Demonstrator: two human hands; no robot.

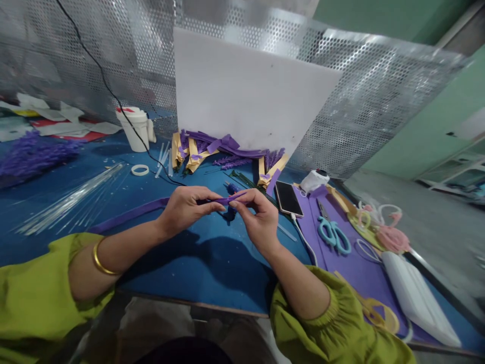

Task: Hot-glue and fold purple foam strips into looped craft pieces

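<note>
Between my two hands a purple ribbon strip (131,214) is pinched, its long tail running left across the blue table. My left hand (185,208) is closed, thumb and fingers pressed on the strip. Close to it on the right, my right hand (259,215) is also closed and grips the strip's other end. Just behind the fingertips lies a dark blue glue gun (232,188), partly hidden by my hands. Green stems (242,180) lie behind my right hand, with a phone (288,198) to its right.
At the back lie small wrapped purple flower bundles (194,156). Left are clear glue sticks (162,159), a tape roll (140,170), a white cup (132,129), thin wires (76,197) and purple flowers (34,154). Right are blue-handled scissors (333,233) on purple sheets (341,273) and a white power strip (420,298).
</note>
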